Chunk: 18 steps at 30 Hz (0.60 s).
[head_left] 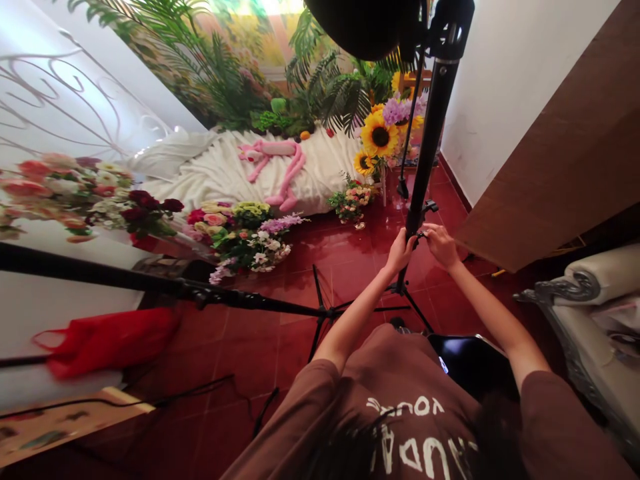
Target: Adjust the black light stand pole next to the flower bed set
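Observation:
A black light stand (pixel 431 143) rises in front of me, its legs spread on the red tiled floor and a large black lamp head (pixel 370 23) at its top. My left hand (pixel 401 250) is wrapped around the lower part of the pole. At the pole's right side my right hand (pixel 440 244) pinches a small black clamp knob (pixel 421 235) with thumb and fingers. Just above my hands another black knob (pixel 431 206) sticks out from the pole. A black cable (pixel 403 183) hangs beside the stand.
Another black stand (pixel 260 302) slants across the left. Flower bunches (pixel 250 240) and sunflowers (pixel 379 133) border a white-draped bed (pixel 210 163) with a pink plush toy (pixel 277 150). A brown panel (pixel 555 153) leans at right, near an ornate sofa (pixel 585 293). A red bag (pixel 115 340) lies left.

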Each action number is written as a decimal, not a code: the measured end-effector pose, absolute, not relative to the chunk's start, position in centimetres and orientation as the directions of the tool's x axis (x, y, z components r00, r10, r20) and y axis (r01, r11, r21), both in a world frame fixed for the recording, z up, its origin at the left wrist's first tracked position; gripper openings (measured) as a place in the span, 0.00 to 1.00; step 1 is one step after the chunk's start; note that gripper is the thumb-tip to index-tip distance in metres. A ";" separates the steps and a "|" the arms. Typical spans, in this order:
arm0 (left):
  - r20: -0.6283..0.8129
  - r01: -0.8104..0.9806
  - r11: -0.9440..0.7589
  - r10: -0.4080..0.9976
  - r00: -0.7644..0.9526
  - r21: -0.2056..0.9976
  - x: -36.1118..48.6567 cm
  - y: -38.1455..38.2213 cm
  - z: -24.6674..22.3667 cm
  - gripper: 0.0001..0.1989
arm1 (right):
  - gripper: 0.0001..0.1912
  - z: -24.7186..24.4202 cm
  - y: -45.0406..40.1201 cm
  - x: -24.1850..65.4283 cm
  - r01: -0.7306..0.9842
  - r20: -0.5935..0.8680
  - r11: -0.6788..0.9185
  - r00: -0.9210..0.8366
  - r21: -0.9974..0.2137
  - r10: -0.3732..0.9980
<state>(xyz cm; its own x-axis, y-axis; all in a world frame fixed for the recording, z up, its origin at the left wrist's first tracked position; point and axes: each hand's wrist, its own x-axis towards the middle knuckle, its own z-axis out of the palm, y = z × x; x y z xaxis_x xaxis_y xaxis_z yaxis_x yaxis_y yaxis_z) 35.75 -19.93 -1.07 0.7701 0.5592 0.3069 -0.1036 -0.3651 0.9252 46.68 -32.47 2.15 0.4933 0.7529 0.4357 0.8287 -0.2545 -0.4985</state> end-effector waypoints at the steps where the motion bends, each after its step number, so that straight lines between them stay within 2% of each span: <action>1: 0.298 -0.091 -0.366 0.562 0.771 0.926 35.7 -20.0 -1.0 0.15 | 0.12 1.0 -32.8 46.0 0.839 0.475 -0.285 0.507 -0.464 0.719; 4: 0.296 -0.075 -0.377 0.570 0.767 0.923 35.5 -20.2 -0.7 0.15 | 0.17 -2.9 -33.8 44.6 0.814 0.502 -0.381 0.573 -0.437 0.648; 8: 0.313 -0.091 -0.382 0.574 0.757 0.920 35.5 -20.2 -0.4 0.14 | 0.22 -7.3 -35.2 43.2 0.720 0.317 -0.478 0.669 -0.503 0.673; 12: 0.342 -0.093 -0.426 0.558 0.756 0.900 35.5 -19.6 0.3 0.13 | 0.24 -9.4 -36.5 41.1 0.593 0.161 -0.460 0.711 -0.661 0.685; 18: 0.420 -0.164 -0.453 0.551 0.721 0.876 36.6 -19.0 3.8 0.15 | 0.17 -9.2 -37.2 37.2 0.413 0.099 -0.353 0.756 -0.840 0.648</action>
<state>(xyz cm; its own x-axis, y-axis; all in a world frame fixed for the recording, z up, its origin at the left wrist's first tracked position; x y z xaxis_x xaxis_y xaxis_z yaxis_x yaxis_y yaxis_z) 36.57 -18.99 3.75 0.7209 0.5514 0.4199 -0.1641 -0.4528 0.8764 37.18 -37.25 -9.21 0.7556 0.6476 0.0989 0.4127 -0.3533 -0.8396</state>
